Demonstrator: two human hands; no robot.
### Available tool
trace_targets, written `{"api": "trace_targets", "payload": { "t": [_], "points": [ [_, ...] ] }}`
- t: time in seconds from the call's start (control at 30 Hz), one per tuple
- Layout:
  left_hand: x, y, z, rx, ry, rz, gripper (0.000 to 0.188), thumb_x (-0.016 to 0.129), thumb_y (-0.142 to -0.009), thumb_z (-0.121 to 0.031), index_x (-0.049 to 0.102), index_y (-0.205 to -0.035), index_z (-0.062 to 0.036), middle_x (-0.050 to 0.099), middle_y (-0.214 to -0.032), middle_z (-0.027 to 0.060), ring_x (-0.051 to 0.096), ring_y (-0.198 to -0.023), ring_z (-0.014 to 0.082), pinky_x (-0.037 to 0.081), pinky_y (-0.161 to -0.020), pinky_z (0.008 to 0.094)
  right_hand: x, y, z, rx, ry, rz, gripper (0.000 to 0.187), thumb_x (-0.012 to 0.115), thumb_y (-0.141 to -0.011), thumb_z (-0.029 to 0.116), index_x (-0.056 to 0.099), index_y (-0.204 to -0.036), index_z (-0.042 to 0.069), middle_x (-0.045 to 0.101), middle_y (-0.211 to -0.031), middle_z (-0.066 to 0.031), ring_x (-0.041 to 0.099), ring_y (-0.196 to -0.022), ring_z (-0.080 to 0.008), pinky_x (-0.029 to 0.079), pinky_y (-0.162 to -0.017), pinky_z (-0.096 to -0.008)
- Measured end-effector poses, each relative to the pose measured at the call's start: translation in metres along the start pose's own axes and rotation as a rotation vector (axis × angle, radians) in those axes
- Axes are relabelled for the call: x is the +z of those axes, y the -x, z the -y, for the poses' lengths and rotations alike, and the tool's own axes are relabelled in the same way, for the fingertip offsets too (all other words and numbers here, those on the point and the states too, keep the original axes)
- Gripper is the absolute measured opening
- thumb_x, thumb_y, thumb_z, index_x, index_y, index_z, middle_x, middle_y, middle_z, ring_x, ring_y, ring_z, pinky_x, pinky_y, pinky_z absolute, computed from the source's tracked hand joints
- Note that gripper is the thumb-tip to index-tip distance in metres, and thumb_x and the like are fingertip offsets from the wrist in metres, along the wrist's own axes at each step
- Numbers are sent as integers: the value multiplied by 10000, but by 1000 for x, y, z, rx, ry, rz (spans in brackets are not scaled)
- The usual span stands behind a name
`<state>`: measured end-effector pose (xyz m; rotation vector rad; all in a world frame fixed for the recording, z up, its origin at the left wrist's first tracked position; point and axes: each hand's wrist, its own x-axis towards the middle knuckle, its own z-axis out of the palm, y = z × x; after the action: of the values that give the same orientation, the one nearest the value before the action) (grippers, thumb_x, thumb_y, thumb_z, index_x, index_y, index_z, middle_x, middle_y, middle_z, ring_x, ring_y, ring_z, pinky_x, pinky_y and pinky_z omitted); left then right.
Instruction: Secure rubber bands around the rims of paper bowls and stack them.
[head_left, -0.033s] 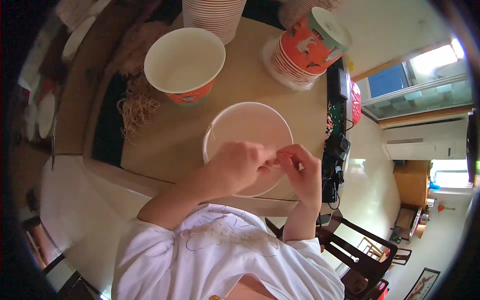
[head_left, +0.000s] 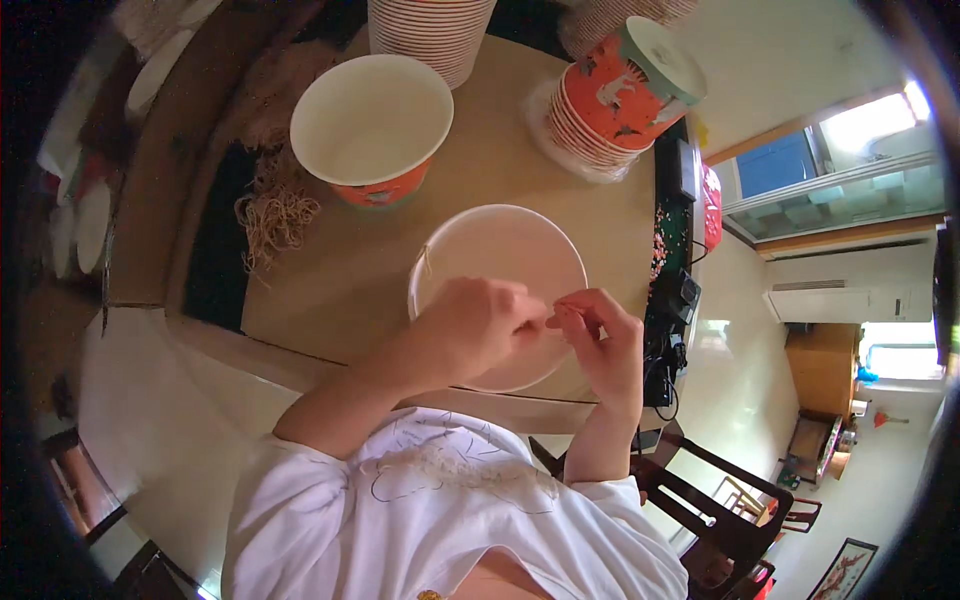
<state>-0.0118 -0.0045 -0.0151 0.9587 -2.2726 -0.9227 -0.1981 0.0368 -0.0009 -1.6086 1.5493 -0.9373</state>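
Over a white round paper bucket point(head_left: 497, 228) at the near edge of the table, both my hands are raised with their fingertips close together. My left hand point(head_left: 475, 325) is curled, its fingers pressed together; what they hold, if anything, is hidden. Thumb and forefinger of my right hand point(head_left: 605, 335) pinch something too small to make out. A thin piece of string point(head_left: 428, 258) lies across the bucket's left rim. Farther back and left stands a second bucket point(head_left: 385, 190), red outside and white inside, its mouth facing up.
A bundle of tan strings point(head_left: 278, 215) lies on the left of the table. Stacked paper buckets point(head_left: 430, 45) stand at the back, and an upside-down red stack point(head_left: 610, 105) at the back right. Black adapters with cables point(head_left: 678, 300) line the right edge, near a dark wooden chair point(head_left: 725, 500).
My fingertips have drawn slightly apart, the left hand shifting a little to the left. The buckets and strings stay as they were.
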Motion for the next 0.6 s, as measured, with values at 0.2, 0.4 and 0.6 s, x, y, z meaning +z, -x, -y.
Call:
{"api": "trace_targets", "payload": {
  "t": [0.2,0.4,0.6],
  "points": [
    [-19,-8,9,-169,51,50,72,643,-799,-139,616,-818,-75,624,-890,122,619,-823,316,503,-698,417,0,5,6,57,45,52,58,604,-899,59,618,-928,11,702,-757,-83,696,-728,-118,516,-602,-231],
    [5,-4,3,39,-219,-193,399,642,-807,-139,526,-1166,-11,585,-995,162,591,-922,310,495,-763,406,6,5,2,88,-19,0,60,593,-894,43,606,-934,0,704,-746,-93,698,-729,-125,524,-618,-235],
    [32,6,-25,-51,82,-35,759,601,-821,-30,199,-1465,-46,563,-1100,245,602,-944,376,498,-773,465,8,8,-1,62,21,-64,36,588,-880,13,609,-903,-5,675,-701,-73,663,-664,-104,500,-586,-235]
  ]
}}
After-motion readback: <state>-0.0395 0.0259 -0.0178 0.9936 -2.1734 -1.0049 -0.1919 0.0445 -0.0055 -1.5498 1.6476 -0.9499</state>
